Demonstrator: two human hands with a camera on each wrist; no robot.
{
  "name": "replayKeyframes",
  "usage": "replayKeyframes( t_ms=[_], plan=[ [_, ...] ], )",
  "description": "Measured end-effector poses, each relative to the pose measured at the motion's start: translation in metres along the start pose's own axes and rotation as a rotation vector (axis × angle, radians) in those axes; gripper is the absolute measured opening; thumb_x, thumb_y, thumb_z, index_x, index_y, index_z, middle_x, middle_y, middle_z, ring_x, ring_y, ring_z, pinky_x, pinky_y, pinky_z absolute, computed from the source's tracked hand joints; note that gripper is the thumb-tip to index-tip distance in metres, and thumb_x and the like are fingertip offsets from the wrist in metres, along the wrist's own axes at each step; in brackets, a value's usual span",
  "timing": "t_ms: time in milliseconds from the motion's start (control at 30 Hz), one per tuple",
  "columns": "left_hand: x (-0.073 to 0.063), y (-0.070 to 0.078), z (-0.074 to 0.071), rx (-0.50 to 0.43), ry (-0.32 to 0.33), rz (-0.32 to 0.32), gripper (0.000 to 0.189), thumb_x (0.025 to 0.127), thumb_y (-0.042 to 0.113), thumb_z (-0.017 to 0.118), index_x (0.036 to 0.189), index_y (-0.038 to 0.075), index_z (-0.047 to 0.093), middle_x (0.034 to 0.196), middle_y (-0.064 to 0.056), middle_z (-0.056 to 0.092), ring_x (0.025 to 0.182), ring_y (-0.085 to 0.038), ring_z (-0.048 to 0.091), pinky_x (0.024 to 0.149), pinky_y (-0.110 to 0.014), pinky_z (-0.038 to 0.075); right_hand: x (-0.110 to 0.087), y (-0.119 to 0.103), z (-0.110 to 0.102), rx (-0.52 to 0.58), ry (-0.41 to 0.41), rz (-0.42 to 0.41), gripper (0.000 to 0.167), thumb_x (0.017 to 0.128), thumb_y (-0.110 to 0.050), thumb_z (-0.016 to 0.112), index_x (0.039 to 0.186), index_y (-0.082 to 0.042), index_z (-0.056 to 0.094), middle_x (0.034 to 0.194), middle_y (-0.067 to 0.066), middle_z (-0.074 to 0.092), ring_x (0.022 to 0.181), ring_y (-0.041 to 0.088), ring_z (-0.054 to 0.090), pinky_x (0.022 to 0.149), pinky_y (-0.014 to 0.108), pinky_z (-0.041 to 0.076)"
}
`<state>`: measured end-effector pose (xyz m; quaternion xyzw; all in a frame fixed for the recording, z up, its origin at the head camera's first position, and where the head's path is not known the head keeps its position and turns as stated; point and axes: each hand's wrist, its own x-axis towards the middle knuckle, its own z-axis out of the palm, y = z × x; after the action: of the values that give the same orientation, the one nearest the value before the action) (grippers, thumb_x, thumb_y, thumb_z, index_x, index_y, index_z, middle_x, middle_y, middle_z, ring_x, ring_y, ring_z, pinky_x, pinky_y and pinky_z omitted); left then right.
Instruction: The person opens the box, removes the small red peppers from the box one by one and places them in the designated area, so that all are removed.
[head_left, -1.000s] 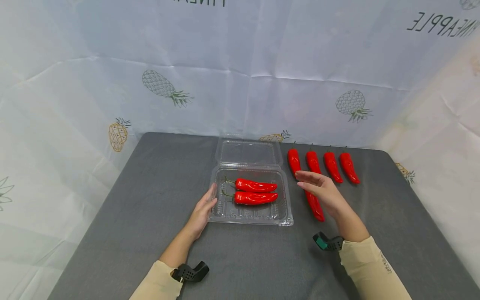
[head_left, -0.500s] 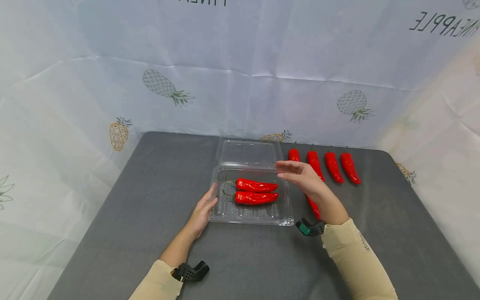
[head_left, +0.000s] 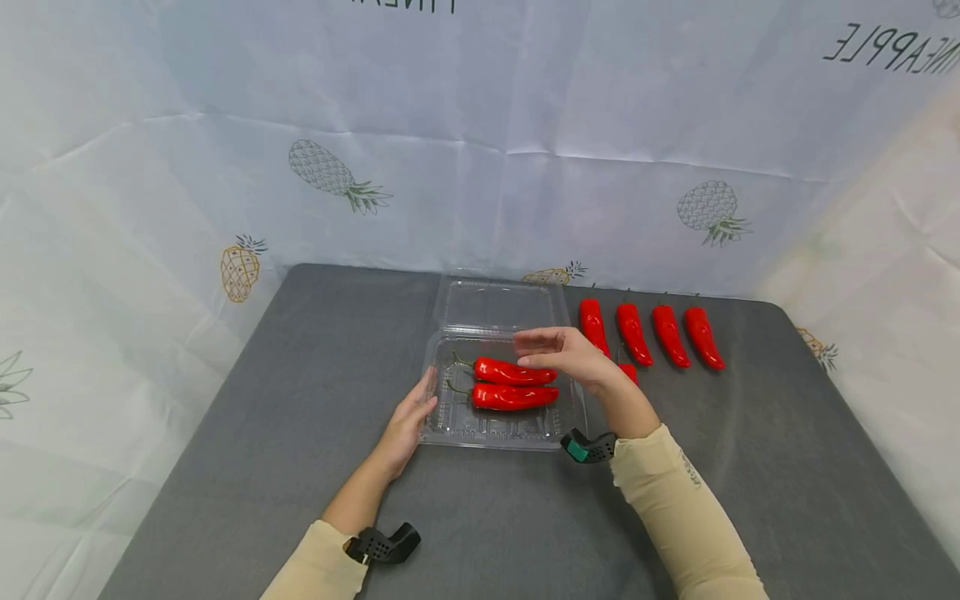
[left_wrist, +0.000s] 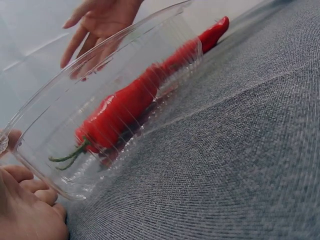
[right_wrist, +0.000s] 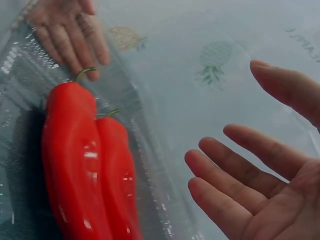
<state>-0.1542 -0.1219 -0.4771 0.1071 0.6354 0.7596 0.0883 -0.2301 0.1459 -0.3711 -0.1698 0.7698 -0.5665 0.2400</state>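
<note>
A clear plastic clamshell container (head_left: 480, 429) lies on the table with its lid (head_left: 498, 302) folded back. Two red peppers (head_left: 514, 397) lie side by side inside, their green stems to the left. My left hand (head_left: 401, 421) rests against the container's left wall; in the right wrist view its straight fingers (right_wrist: 70, 42) show through the clear plastic. Above the container's right part is my right hand (head_left: 566, 354), holding nothing. Its fingers (right_wrist: 235, 195) are spread and slightly bent, apart from the peppers in the right wrist view.
To the container's right, several red peppers (head_left: 670, 336) stand in a row, stems toward the back. Another red pepper (head_left: 628, 372) in front of them is mostly hidden by my right arm. A pineapple-print cloth (head_left: 465, 208) hangs behind the grey table (head_left: 337, 350).
My right hand has moved left, from beside the row of peppers to above the container. My left hand, the container and the peppers stay in place.
</note>
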Motion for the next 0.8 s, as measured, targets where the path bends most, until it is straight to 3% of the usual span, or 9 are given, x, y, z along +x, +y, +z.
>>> replayKeyframes(
  t_ms=[367, 800],
  plan=[
    [0.0, -0.001, -0.001, 0.007, 0.0, -0.006, 0.059, 0.1, 0.013, 0.032, 0.148, -0.002, 0.002, 0.157, -0.015, 0.0, 0.145, -0.027, -0.005, 0.116, -0.045, -0.001, 0.012, 0.0, 0.018, -0.154, -0.098, 0.1, 0.045, 0.085, -0.014, 0.066, 0.127, -0.001, 0.056, 0.126, 0.017, 0.059, 0.117, 0.026, 0.057, 0.097, 0.038, 0.047],
    [0.0, 0.001, 0.0, 0.015, -0.012, -0.008, 0.059, 0.1, 0.013, 0.032, 0.148, -0.003, 0.002, 0.157, -0.015, -0.001, 0.145, -0.027, -0.007, 0.115, -0.045, -0.002, 0.022, 0.009, 0.026, -0.295, -0.132, 0.109, 0.041, 0.081, -0.016, 0.072, 0.118, -0.001, 0.064, 0.12, 0.013, 0.064, 0.114, 0.023, 0.06, 0.095, 0.036, 0.049]
  ],
)
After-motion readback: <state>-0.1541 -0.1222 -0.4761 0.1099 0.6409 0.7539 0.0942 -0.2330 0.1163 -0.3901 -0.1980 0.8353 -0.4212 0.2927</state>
